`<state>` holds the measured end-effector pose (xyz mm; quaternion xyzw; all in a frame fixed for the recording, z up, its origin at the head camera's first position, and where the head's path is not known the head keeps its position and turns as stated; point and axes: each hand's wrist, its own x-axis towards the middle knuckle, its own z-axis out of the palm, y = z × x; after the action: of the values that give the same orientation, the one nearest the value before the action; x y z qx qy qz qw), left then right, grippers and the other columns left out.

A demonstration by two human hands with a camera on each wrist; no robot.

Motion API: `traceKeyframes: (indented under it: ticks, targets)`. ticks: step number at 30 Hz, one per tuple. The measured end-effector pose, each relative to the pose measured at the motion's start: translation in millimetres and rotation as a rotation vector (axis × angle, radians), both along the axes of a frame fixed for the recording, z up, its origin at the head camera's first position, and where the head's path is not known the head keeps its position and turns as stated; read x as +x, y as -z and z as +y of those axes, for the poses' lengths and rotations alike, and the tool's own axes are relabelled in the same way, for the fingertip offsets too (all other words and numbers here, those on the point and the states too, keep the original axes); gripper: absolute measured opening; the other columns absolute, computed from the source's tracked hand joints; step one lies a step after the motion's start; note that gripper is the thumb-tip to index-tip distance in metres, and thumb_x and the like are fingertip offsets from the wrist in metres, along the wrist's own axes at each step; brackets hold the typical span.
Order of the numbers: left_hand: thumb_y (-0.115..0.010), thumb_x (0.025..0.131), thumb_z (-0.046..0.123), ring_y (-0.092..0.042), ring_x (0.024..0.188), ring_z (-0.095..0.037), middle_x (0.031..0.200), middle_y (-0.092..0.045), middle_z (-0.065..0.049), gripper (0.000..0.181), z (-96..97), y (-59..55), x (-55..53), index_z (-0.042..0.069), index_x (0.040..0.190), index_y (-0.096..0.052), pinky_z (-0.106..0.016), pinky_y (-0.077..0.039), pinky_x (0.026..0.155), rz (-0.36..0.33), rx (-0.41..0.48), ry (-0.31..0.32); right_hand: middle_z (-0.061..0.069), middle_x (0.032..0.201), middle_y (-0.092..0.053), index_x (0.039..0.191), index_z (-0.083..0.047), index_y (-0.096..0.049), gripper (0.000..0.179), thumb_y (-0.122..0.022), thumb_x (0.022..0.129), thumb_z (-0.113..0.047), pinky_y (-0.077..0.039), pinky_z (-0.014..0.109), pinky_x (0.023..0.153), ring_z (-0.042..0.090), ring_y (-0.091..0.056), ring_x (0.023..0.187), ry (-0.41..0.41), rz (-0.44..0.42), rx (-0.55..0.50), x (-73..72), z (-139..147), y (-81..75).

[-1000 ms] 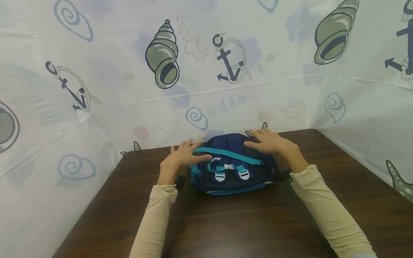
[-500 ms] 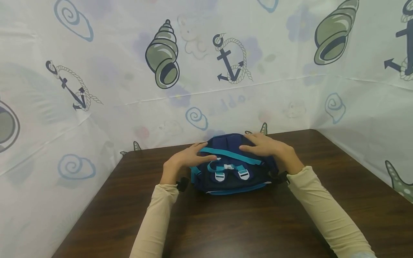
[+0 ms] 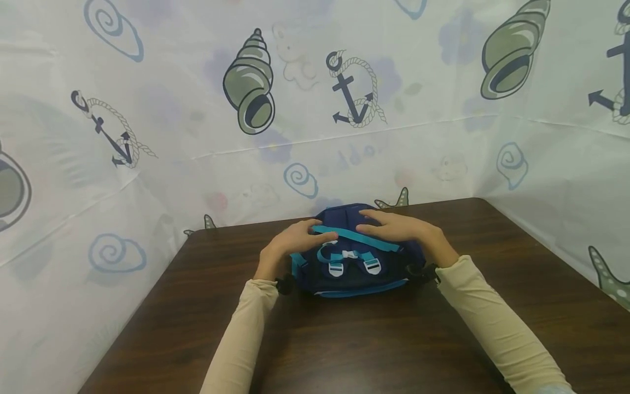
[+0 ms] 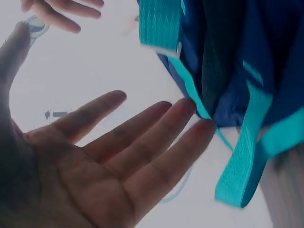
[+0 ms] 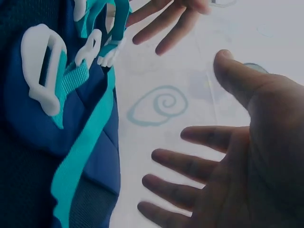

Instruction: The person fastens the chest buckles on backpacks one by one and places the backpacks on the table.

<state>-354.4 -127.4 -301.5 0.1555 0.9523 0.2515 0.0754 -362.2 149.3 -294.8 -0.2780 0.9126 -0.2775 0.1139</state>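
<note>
A navy backpack point(image 3: 364, 279) with turquoise straps and white buckles lies on the dark wooden table. Over its left part hovers my left hand point(image 3: 294, 238), fingers extended; in the left wrist view the palm point(image 4: 90, 185) faces the bag's side and a turquoise strap loop point(image 4: 242, 156). My right hand point(image 3: 401, 226) is above the bag's upper right part. The right wrist view shows its fingers point(image 5: 175, 190) spread and apart from the bag, with a white buckle point(image 5: 45, 71) nearby. Neither hand holds anything. Whether the left fingertips touch the bag is hard to tell.
The brown table point(image 3: 364, 345) extends around the bag on all sides. Behind it and at both sides hangs a white sheet point(image 3: 206, 153) printed with shells and anchors. Both forearms wear cream sleeves point(image 3: 497, 323) and dark wrist straps.
Both hands have moved inward over the bag, the left to the right and the right to the left, so they are closer together. The backpack has stayed in place.
</note>
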Motion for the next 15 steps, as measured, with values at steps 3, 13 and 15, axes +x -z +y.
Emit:
traceKeyframes:
  ticks: [3,13,15]
  targets:
    - [-0.045,0.088,0.080,-0.058,0.127,-0.037,0.146,-0.053,-0.017,0.092,1.9,1.5,-4.5,0.014,0.152,-0.041,-0.054,-0.051,0.101,-0.064,0.107,0.003,0.021,0.159,-0.034,0.158,-0.010,-0.025,0.074,-0.041,0.103,-0.056,-0.030,0.062,0.116,0.042,-0.034,0.146,-0.019,-0.018,-0.061,-2.9,-2,3.8]
    - [-0.036,0.097,0.070,-0.069,0.108,-0.036,0.129,-0.063,-0.025,0.084,0.5,16.9,-19.9,0.002,0.146,-0.046,-0.042,-0.061,0.080,-0.214,0.318,-0.040,0.024,0.152,-0.043,0.155,-0.002,-0.029,0.063,-0.040,0.107,-0.043,-0.041,0.055,0.112,0.041,-0.048,0.137,-0.108,-0.144,-0.184,-19.3,-8,25.4]
    - [-0.037,0.099,0.068,-0.070,0.103,-0.034,0.124,-0.066,-0.025,0.082,-0.3,20.1,-20.6,0.000,0.144,-0.049,-0.040,-0.061,0.079,-0.204,0.329,-0.065,0.025,0.151,-0.044,0.154,0.000,-0.029,0.063,-0.039,0.108,-0.041,-0.040,0.055,0.112,0.040,-0.047,0.138,-0.129,-0.154,-0.179,-21.6,-10,29.3]
